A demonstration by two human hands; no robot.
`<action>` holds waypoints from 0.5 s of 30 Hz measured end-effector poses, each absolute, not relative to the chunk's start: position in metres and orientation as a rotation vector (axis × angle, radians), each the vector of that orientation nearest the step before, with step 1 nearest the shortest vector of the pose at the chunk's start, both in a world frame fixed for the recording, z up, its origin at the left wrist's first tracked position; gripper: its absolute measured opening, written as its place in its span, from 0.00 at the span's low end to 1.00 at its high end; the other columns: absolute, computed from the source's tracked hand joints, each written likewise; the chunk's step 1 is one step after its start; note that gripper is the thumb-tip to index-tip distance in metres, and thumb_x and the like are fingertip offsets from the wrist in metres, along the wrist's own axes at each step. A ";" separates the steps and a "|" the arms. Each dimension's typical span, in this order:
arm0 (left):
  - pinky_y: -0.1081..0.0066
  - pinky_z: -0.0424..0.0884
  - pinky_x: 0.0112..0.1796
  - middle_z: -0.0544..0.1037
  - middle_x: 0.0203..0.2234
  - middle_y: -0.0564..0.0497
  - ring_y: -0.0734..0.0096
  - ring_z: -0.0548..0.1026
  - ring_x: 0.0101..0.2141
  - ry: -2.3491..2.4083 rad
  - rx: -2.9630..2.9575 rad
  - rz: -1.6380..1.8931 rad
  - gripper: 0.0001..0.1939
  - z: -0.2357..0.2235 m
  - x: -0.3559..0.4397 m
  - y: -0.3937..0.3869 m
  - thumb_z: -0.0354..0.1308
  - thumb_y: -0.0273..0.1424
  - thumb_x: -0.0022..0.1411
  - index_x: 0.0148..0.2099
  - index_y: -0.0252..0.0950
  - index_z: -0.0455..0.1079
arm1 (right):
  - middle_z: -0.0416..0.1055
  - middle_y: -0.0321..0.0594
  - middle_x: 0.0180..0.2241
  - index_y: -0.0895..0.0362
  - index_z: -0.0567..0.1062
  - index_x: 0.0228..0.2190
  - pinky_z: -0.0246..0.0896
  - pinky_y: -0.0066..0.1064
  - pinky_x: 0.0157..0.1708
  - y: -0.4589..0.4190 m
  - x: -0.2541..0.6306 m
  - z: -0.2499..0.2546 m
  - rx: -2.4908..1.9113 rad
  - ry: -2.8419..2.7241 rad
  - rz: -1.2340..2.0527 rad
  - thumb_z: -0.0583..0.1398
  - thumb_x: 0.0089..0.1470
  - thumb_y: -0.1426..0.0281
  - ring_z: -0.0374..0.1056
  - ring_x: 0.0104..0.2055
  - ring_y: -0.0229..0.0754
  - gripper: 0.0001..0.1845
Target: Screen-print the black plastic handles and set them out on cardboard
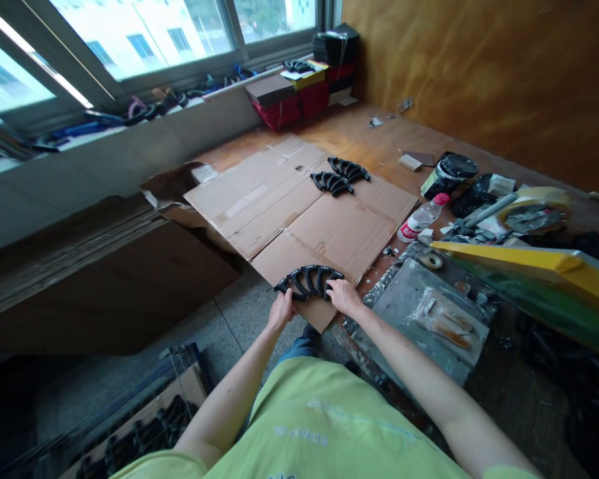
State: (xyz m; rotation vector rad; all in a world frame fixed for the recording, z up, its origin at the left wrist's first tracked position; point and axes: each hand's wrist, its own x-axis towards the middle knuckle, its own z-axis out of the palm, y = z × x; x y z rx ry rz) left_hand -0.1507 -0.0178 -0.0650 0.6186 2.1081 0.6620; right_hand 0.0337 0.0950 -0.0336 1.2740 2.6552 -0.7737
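Observation:
I hold a black arched part (309, 269) made of several curved ribs joined along a rim. My left hand (281, 310) is closed on its left end, thumb on top. At the other end, the fingers of my right hand (344, 297) pinch the part. It is over the near corner of a flattened cardboard sheet (259, 213); I cannot tell whether it touches the sheet. Farther back on the cardboard lie similar black ribbed parts (332, 182), close together.
To the right stand a plastic bottle (422, 218) with a pink cap, a black-lidded tub (449, 174) and a tape roll (534, 206). A yellow-edged board (529, 256) juts in nearby. Red bins (279, 113) sit by the window. More black parts (150, 426) lie lower left.

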 end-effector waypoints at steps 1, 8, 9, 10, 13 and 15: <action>0.67 0.68 0.26 0.74 0.16 0.47 0.63 0.74 0.21 2.119 0.641 0.617 0.23 -0.065 -0.156 -0.010 0.39 0.47 0.64 0.34 0.36 0.67 | 0.72 0.49 0.47 0.59 0.71 0.51 0.56 0.31 0.51 0.097 0.032 -0.034 1.270 2.655 -0.779 0.54 0.60 0.68 0.66 0.50 0.45 0.19; 0.69 0.67 0.29 0.73 0.15 0.50 0.64 0.74 0.22 2.154 0.725 0.466 0.22 -0.062 -0.181 0.010 0.43 0.47 0.62 0.27 0.38 0.66 | 0.68 0.48 0.47 0.56 0.70 0.51 0.58 0.35 0.50 0.087 0.021 -0.015 1.246 2.755 -0.669 0.55 0.59 0.68 0.60 0.52 0.47 0.18; 0.69 0.67 0.28 0.73 0.15 0.51 0.65 0.74 0.21 2.167 0.726 0.482 0.21 -0.062 -0.181 0.008 0.44 0.48 0.62 0.27 0.38 0.65 | 0.67 0.48 0.48 0.54 0.69 0.52 0.59 0.37 0.49 0.082 0.014 -0.011 1.229 2.793 -0.638 0.55 0.59 0.68 0.59 0.52 0.48 0.19; 0.70 0.66 0.28 0.73 0.16 0.51 0.67 0.73 0.21 2.184 0.722 0.507 0.21 -0.063 -0.180 0.005 0.45 0.48 0.61 0.28 0.38 0.65 | 0.65 0.48 0.49 0.52 0.67 0.53 0.60 0.38 0.48 0.075 0.006 -0.008 1.207 2.820 -0.611 0.56 0.59 0.67 0.57 0.53 0.49 0.21; 0.72 0.66 0.27 0.74 0.20 0.53 0.69 0.74 0.22 2.243 0.705 0.618 0.17 -0.064 -0.173 0.000 0.47 0.48 0.61 0.32 0.39 0.64 | 0.60 0.49 0.55 0.50 0.64 0.56 0.60 0.47 0.47 0.059 -0.023 -0.006 1.196 2.774 -0.537 0.58 0.57 0.64 0.53 0.56 0.54 0.25; 0.74 0.66 0.27 0.75 0.22 0.53 0.71 0.74 0.23 2.255 0.702 0.693 0.15 -0.064 -0.168 -0.002 0.48 0.46 0.61 0.35 0.39 0.63 | 0.57 0.52 0.58 0.50 0.64 0.56 0.57 0.54 0.47 0.053 -0.038 -0.008 1.250 2.690 -0.507 0.59 0.56 0.62 0.50 0.58 0.58 0.26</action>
